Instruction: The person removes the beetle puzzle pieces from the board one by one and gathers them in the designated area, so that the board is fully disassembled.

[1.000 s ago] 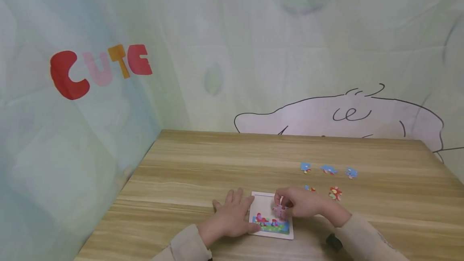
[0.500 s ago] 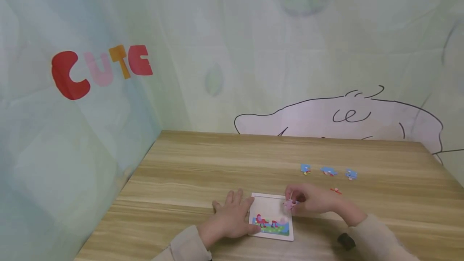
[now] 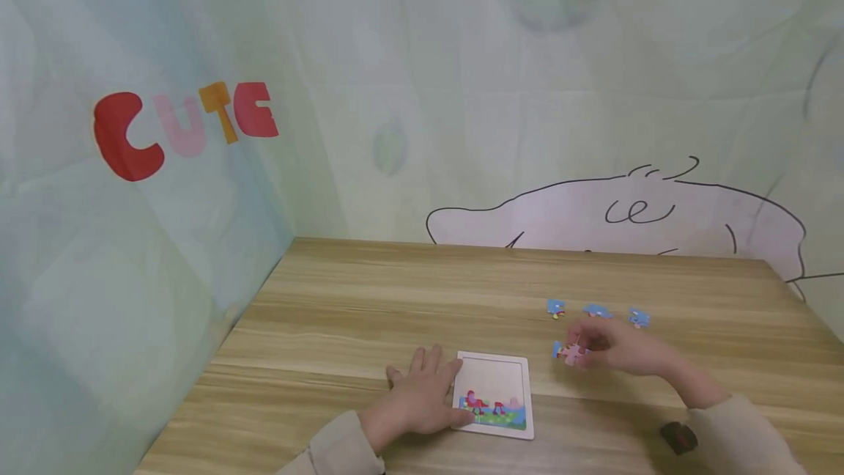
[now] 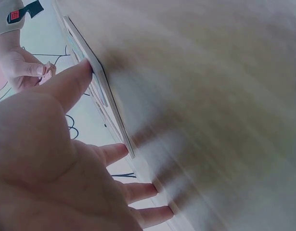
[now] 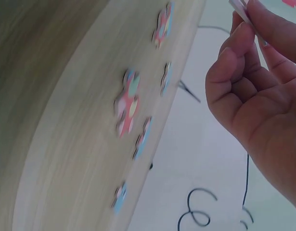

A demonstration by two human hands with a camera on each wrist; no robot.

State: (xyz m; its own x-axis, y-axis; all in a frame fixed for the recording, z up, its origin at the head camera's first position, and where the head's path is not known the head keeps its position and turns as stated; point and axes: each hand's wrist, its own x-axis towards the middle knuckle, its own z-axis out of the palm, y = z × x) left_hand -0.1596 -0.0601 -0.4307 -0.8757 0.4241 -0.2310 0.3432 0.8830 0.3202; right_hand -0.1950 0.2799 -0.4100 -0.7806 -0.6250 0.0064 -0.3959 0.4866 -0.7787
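My left hand point(image 3: 422, 396) lies with spread fingers at the left side of a white-framed puzzle tray point(image 3: 528, 394), its thumb over the lower left rim. A strip of joined puzzle pieces point(image 3: 504, 416) fills the bottom of the tray. To the right of the tray, my right hand point(image 3: 616, 347) pinches a pink puzzle piece point(image 3: 572, 355) between thumb and fingers, above the table. In the right wrist view, the pinched puzzle piece point(image 5: 241, 9) shows only partly at the top. The left wrist view has the left hand point(image 4: 56, 159) with its thumb on the tray's edge point(image 4: 107, 91).
Three blue puzzle pieces point(image 3: 598, 311) lie in a row behind the right hand. A blue-edged piece point(image 3: 557, 349) shows partly behind the pink one. A red puzzle piece point(image 5: 127, 103) lies on the wooden table point(image 3: 369, 277), seen in the right wrist view. Printed cloth hangs behind.
My right hand has moved right, off the tray and towards the loose pieces, still pinching the pink puzzle piece. The left hand and the tray stay in place.
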